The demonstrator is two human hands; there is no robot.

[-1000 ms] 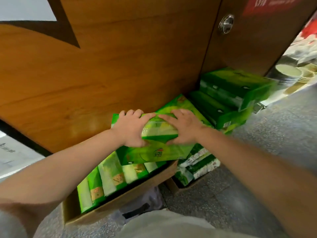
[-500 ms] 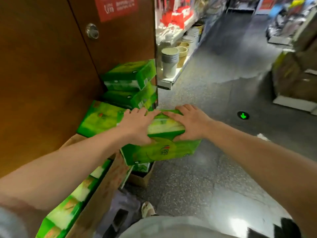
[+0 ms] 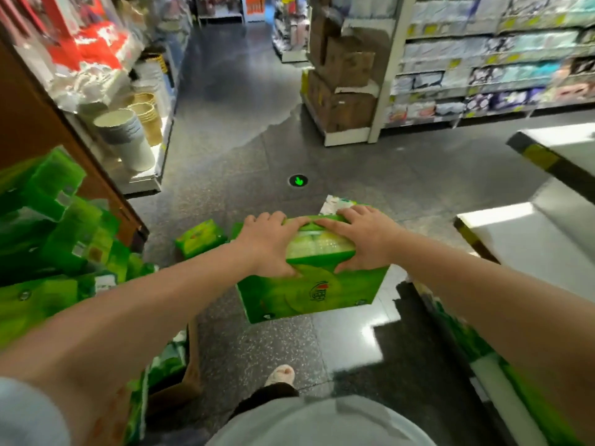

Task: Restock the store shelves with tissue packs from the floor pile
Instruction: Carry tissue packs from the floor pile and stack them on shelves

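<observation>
Held out front at arm's length over the dark floor (image 3: 289, 342), clear of everything: a green tissue pack (image 3: 309, 284), gripped from above by both hands. Left hand (image 3: 267, 246) clamped on the top left edge, fingers draped over the far rim and thumb hooked down the near face; right hand (image 3: 363, 239) mirrored on the top right edge, thumb likewise pressing the front. Two-handed probably because the pack is wide and soft-sided, so pinching the upper seam from both ends keeps it level and stops it sagging or twisting. Carried low and away from the body, most likely to swing past the clutter on either side. At left, the floor pile (image 3: 48, 252) of matching green packs, blurred, banked against a brown wooden panel (image 3: 25, 130), with part of a cardboard box (image 3: 190, 378) below it. One small green pack (image 3: 199, 241) lying loose on the floor just beyond the left hand, apart from the carried one. At right, a white shelf edge (image 3: 528, 252) with yellow-black trim, more green packaging (image 3: 528, 403) beneath it, seemingly the nearest place to set the load. Further off, stacked paper cups (image 3: 128, 136) on a low shelf, brown cartons (image 3: 347, 75) and packed tissue shelves (image 3: 489, 59) across the aisle. Underfoot, a shoe tip (image 3: 280, 375) pointing ahead. Judged stage: pack lifted off the pile, in transit, not yet shelved.
</observation>
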